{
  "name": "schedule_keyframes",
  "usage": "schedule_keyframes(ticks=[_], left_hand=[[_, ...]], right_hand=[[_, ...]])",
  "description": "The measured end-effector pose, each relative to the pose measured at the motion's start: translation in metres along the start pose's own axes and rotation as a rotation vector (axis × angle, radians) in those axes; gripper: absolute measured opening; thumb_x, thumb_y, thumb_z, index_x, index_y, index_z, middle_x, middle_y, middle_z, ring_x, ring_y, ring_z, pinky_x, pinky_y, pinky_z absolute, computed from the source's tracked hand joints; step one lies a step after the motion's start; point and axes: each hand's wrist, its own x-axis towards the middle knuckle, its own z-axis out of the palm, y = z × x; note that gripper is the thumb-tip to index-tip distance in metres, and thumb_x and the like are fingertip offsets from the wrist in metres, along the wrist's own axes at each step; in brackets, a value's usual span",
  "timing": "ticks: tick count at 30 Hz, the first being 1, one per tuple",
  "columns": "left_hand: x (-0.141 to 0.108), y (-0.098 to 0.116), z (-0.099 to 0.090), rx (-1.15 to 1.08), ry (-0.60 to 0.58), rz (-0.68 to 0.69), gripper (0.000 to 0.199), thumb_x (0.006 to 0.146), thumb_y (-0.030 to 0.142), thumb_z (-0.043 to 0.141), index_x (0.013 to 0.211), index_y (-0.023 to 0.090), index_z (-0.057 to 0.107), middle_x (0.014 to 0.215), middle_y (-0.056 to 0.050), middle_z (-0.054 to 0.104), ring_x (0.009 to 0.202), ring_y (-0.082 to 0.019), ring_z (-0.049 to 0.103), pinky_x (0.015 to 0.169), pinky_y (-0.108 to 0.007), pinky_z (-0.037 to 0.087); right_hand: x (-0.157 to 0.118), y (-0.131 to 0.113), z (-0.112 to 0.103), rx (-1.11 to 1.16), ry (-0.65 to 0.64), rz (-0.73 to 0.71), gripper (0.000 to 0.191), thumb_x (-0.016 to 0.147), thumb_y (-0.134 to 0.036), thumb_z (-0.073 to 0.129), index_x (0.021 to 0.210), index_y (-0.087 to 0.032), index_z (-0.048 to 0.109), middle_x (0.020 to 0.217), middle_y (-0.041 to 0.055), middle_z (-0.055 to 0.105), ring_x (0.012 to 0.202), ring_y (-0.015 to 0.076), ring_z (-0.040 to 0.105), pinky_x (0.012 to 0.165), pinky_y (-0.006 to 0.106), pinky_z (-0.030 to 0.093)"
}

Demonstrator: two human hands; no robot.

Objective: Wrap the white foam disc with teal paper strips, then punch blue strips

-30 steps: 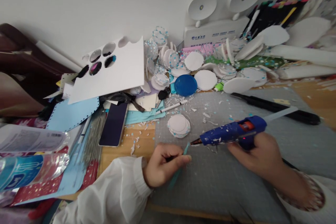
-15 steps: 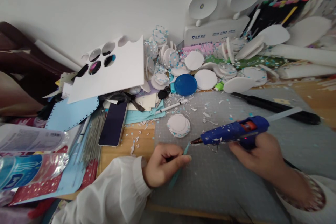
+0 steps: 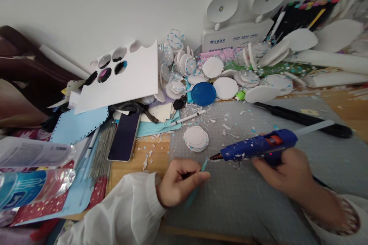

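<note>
Pinched between the thumb and fingers of my left hand (image 3: 182, 182) is a narrow light-blue paper strip (image 3: 191, 196), its upper tip poking out above the thumb. My right hand (image 3: 287, 176) is wrapped round the handle of a blue glue gun (image 3: 255, 146), with a clear glue stick (image 3: 315, 126) sticking out of its back. The gun's dark nozzle (image 3: 216, 157) is at the strip's upper tip; I cannot tell whether they touch. Just beyond my left hand lies a small stack of white discs (image 3: 196, 138) on the grey cutting mat (image 3: 238, 199).
A black utility knife (image 3: 304, 120) lies on the mat's far right. White discs (image 3: 225, 87) and a blue round lid (image 3: 203, 93) crowd the back. On the left are a phone (image 3: 123, 136), a white board with round holes (image 3: 126, 80) and a plastic bottle (image 3: 37, 185).
The glue gun and my right hand have shifted very slightly right and down in view. My left hand keeps its pinch on the strip, almost still.
</note>
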Motion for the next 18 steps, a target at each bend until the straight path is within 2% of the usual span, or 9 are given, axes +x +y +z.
schedule_keyframes(ticks=[7,11,13,16,18], left_hand=[[0.000,0.000,0.000,-0.002,-0.009,-0.009,0.059,0.087,0.061,0.050,0.049,0.016,0.042,0.048,0.003,0.036,0.047,-0.008,0.033,0.047,-0.024,0.025],[0.000,0.000,0.000,-0.012,-0.006,-0.011,0.059,0.086,0.061,0.051,0.049,0.016,0.044,0.048,0.003,0.037,0.047,-0.008,0.033,0.047,-0.024,0.025],[0.000,0.000,0.000,-0.011,-0.004,-0.008,0.059,0.086,0.061,0.052,0.049,0.016,0.043,0.048,0.003,0.036,0.047,-0.008,0.032,0.047,-0.024,0.024],[-0.001,0.002,-0.001,-0.020,-0.006,-0.024,0.060,0.085,0.062,0.052,0.048,0.016,0.044,0.047,0.003,0.036,0.047,-0.008,0.032,0.047,-0.025,0.023],[-0.001,0.004,-0.001,-0.045,-0.005,-0.054,0.060,0.083,0.063,0.054,0.048,0.015,0.047,0.047,0.003,0.037,0.046,-0.008,0.033,0.046,-0.024,0.023]], right_hand=[[0.002,-0.001,-0.001,-0.027,-0.004,-0.058,0.013,0.074,-0.029,0.054,0.063,-0.024,0.050,0.043,-0.0014,0.052,0.039,0.0194,0.056,0.040,0.028,0.042],[0.002,-0.001,0.001,-0.063,0.059,-0.107,0.014,0.075,-0.034,0.056,0.077,-0.020,0.058,0.055,0.0017,0.062,0.045,0.0200,0.060,0.046,0.029,0.045],[0.002,0.001,0.002,-0.141,0.102,-0.096,0.018,0.074,-0.035,0.058,0.082,-0.019,0.060,0.057,0.0024,0.062,0.046,0.0200,0.058,0.047,0.029,0.044],[0.007,0.007,0.002,-0.331,0.116,0.102,0.025,0.075,-0.043,0.061,0.080,-0.018,0.061,0.054,0.0028,0.055,0.048,0.0224,0.055,0.046,0.030,0.038],[0.014,0.013,0.001,-0.336,0.068,0.275,0.034,0.076,-0.049,0.060,0.084,-0.016,0.062,0.061,0.0068,0.057,0.056,0.0262,0.057,0.050,0.033,0.038]])
